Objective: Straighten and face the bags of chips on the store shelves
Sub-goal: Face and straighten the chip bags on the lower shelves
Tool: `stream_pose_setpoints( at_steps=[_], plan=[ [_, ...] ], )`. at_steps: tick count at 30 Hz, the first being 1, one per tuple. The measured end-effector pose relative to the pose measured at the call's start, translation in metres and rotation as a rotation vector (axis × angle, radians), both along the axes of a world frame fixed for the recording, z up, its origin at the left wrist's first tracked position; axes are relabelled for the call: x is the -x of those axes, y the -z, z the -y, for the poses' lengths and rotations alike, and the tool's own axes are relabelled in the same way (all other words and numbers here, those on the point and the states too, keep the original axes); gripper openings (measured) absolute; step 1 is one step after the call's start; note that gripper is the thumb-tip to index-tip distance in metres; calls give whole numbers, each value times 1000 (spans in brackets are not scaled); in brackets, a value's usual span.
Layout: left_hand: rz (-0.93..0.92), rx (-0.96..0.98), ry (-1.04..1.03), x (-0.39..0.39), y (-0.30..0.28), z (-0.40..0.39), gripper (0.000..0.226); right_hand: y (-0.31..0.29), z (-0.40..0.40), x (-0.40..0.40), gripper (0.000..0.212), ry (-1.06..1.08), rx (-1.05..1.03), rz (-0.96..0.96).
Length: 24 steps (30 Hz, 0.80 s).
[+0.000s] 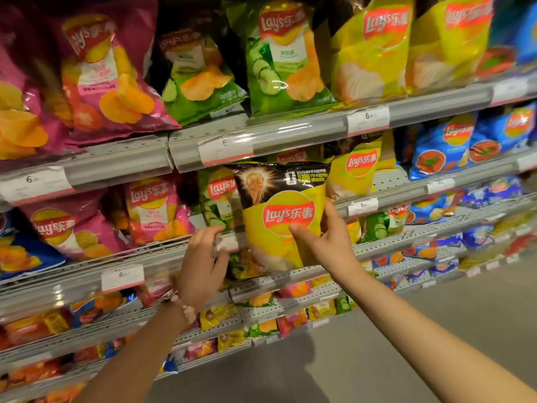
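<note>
The yellow bag (pixel 283 219) in my right hand (pixel 325 242) is glossy plastic film, smooth, with a black printed band on top. Upper left, the pink bags (pixel 110 74) are crinkled shiny foil catching glare. The shelf edges (pixel 305 129) look like matt grey metal with clear glossy plastic strips over paper price tags (pixel 122 277). My left wrist wears a beaded bracelet (pixel 186 308).

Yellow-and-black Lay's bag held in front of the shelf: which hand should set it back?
Right hand: it already grips the yellow-and-black Lay's bag. Left hand is off the bag, by the shelf rail.
</note>
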<state>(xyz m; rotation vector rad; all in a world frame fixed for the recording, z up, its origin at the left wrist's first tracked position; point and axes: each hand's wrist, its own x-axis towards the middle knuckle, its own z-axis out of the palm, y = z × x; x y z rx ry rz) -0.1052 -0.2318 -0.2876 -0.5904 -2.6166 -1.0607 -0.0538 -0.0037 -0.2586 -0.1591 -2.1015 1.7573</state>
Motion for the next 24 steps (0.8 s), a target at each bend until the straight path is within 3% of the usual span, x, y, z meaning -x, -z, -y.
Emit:
stream_pose_setpoints(
  at_steps=[6,14,16,19,24],
  plan=[
    [-175,188,50,27,-6,-92,55,1,-93,-6,48,115,-12,29],
    [-186,763,37,65,0,-215,113,7,-201,-1,50,236,-54,47],
    [-195,847,-50,69,3,-240,100,9,-226,1,54,257,-44,59],
    [-354,876,-203,66,6,-262,68,13,-260,5,56,290,-30,64],
    [-477,887,-259,88,27,-259,66,17,-301,19,53,346,-31,77]
  ],
)
